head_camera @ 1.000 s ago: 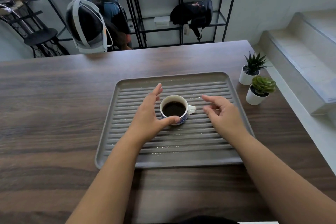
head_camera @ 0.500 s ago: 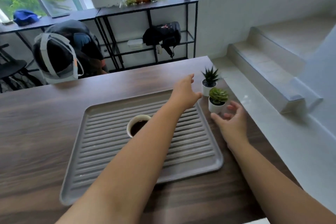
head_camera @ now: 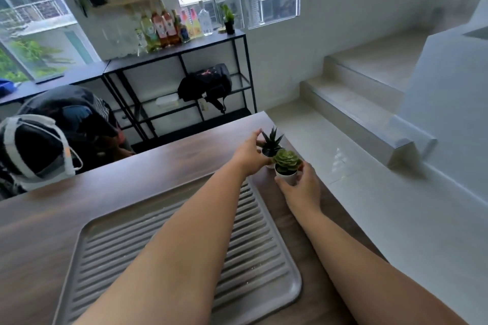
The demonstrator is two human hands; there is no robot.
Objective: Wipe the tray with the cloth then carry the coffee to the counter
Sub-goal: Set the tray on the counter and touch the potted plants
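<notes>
Fingers (head_camera: pixel 284 184) grip potted succulents (head_camera: pixel 286 163) just beyond tray (head_camera: pixel 264 266).

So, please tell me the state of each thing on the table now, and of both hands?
Left hand: fingers curled round the spiky plant's pot.
Right hand: grips the round plant's pot.
Spiky plant: upright on the table.
Round plant: upright, beside the spiky one.
Tray: flat on the table, partly under the left arm.
Coffee cup: not visible, possibly hidden by the arm.
Cloth: not in view.
</notes>
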